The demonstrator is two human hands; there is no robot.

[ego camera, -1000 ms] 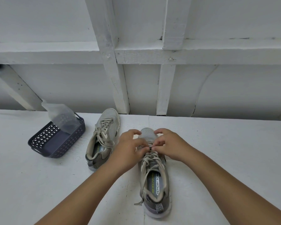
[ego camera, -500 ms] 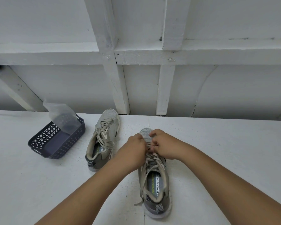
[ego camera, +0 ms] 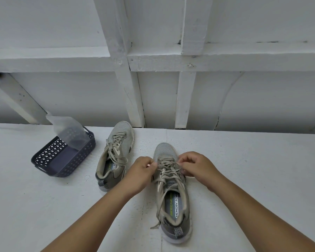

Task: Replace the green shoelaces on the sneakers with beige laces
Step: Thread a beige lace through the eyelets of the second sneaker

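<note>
Two grey sneakers stand on the white table, toes pointing away from me. The near sneaker [ego camera: 173, 200] carries a beige lace [ego camera: 168, 170] crossed through its eyelets, with loose ends trailing down its left side. My left hand [ego camera: 141, 172] pinches the lace at the shoe's left edge, and my right hand [ego camera: 195, 166] pinches it at the right edge, near the lowest crossings by the toe. The other sneaker [ego camera: 115, 155] sits to the left, laced in beige, untouched.
A dark blue perforated basket [ego camera: 62, 157] stands at the left with a clear plastic bag [ego camera: 67, 131] sticking out of it. A white wooden frame wall [ego camera: 133, 99] rises directly behind the table's far edge.
My hands were pressed together over the lower eyelets; they have now drawn apart to either side of the near sneaker, pulling the lace outward and uncovering the crossings.
</note>
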